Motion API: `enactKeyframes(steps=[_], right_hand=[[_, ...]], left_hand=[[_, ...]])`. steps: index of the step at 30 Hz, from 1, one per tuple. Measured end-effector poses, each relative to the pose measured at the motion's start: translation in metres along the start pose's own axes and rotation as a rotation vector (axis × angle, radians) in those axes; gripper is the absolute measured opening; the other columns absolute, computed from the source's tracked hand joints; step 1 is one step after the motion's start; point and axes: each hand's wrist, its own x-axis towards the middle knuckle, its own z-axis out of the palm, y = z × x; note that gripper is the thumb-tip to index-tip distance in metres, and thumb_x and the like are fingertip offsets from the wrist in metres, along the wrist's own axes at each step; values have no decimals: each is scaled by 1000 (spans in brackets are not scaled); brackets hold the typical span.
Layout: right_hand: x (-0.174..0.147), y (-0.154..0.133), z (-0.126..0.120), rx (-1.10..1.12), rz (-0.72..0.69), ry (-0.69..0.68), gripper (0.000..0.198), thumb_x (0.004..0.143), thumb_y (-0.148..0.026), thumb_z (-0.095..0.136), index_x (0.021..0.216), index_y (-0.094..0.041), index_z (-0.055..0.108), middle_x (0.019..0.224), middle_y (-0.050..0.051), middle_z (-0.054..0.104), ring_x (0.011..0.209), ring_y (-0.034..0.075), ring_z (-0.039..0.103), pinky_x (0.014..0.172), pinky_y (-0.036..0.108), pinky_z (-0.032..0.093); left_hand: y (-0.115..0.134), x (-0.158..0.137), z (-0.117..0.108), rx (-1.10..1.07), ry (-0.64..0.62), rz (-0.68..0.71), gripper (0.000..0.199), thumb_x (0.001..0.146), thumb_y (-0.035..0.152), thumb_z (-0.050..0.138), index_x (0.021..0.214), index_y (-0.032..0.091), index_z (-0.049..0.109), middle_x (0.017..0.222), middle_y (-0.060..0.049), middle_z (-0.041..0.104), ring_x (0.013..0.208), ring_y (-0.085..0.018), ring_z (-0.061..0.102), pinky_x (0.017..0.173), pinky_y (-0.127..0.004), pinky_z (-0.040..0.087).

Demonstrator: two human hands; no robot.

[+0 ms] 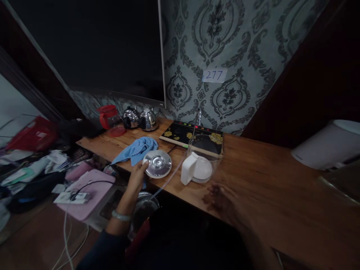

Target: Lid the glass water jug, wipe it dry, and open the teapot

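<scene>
My left hand (137,175) pinches the rim of a round, shiny metal lid (163,170) that has a raised knob in its middle. The lid is above the front edge of the wooden counter. To its right stands a clear pitcher (210,165) with a white handle (189,169) and a white base inside. My right hand (221,195) is in front of the pitcher and to its right, apart from it, with loosely curved fingers and nothing visible in them. A crumpled blue cloth (140,147) lies behind the lid.
Behind the pitcher sits a black flowered electric tea stove (177,131) with lit indicators. Two metal kettles (149,119) and a red-lidded jug (111,118) stand farther left. A thin hose (170,180) runs into a metal pot (143,210) below. The wooden counter (261,187) extends right.
</scene>
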Motion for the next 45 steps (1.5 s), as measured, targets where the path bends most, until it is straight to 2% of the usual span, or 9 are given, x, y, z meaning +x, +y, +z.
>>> enactKeyframes(steps=[10, 18, 24, 28, 30, 33, 36, 40, 45], right_hand=[[9, 11, -31, -10, 9, 141, 42, 63, -46, 89, 94, -21, 77, 88, 8, 77, 80, 25, 72, 65, 35, 56], [9, 14, -40, 15, -11, 161, 39, 63, -46, 89, 92, -23, 79, 86, 7, 76, 79, 23, 71, 68, 35, 57], [11, 18, -43, 29, -40, 128, 36, 66, -44, 88, 93, -22, 79, 87, 8, 76, 80, 23, 70, 71, 35, 57], [10, 18, -39, 30, -67, 135, 38, 64, -44, 90, 92, -21, 79, 85, 8, 76, 78, 21, 70, 72, 34, 57], [9, 18, -34, 9, -78, 145, 41, 61, -46, 91, 91, -21, 79, 83, 8, 76, 76, 22, 71, 68, 33, 56], [7, 18, -17, -103, -79, 145, 44, 60, -51, 90, 89, -20, 79, 85, 10, 77, 72, 23, 72, 62, 34, 55], [8, 15, 8, -269, -120, 102, 47, 62, -56, 88, 92, -21, 79, 97, 12, 77, 81, 27, 74, 70, 39, 57], [18, 16, 48, -375, -349, 25, 47, 67, -47, 85, 108, -25, 76, 117, 12, 74, 113, 31, 67, 99, 48, 51], [39, 29, 86, -358, -461, -44, 46, 74, -39, 78, 118, -26, 71, 126, 9, 71, 119, 29, 63, 106, 49, 45]], left_hand=[[-17, 12, 31, 116, -84, -20, 44, 66, 55, 78, 83, 16, 65, 54, -1, 62, 38, -14, 53, 34, -26, 45], [-6, 11, 12, 329, -89, -50, 44, 67, 40, 78, 102, 14, 68, 42, 2, 56, 30, -19, 51, 33, -26, 34], [19, 19, -6, 693, 46, 214, 30, 74, 37, 69, 93, 16, 75, 50, -1, 59, 49, -21, 57, 51, -29, 40], [29, 34, -9, 1111, 179, 528, 45, 85, 38, 54, 119, 12, 68, 97, -14, 72, 95, -32, 65, 85, -42, 49], [27, 45, -9, 1241, 194, 564, 51, 86, 36, 55, 128, 10, 62, 125, -19, 65, 119, -36, 56, 100, -47, 43], [13, 59, -11, 1389, 208, 463, 57, 87, 37, 55, 137, 10, 55, 145, -22, 50, 133, -40, 45, 106, -52, 39], [-4, 69, -15, 1462, 165, 371, 59, 90, 39, 52, 141, 10, 50, 147, -22, 49, 133, -39, 46, 105, -53, 40], [-17, 75, -20, 1492, 107, 351, 59, 93, 38, 48, 142, 5, 47, 143, -25, 52, 130, -38, 50, 104, -49, 43], [-17, 73, -20, 1521, 116, 376, 58, 95, 38, 43, 142, 5, 47, 142, -23, 53, 127, -39, 52, 100, -49, 45]])
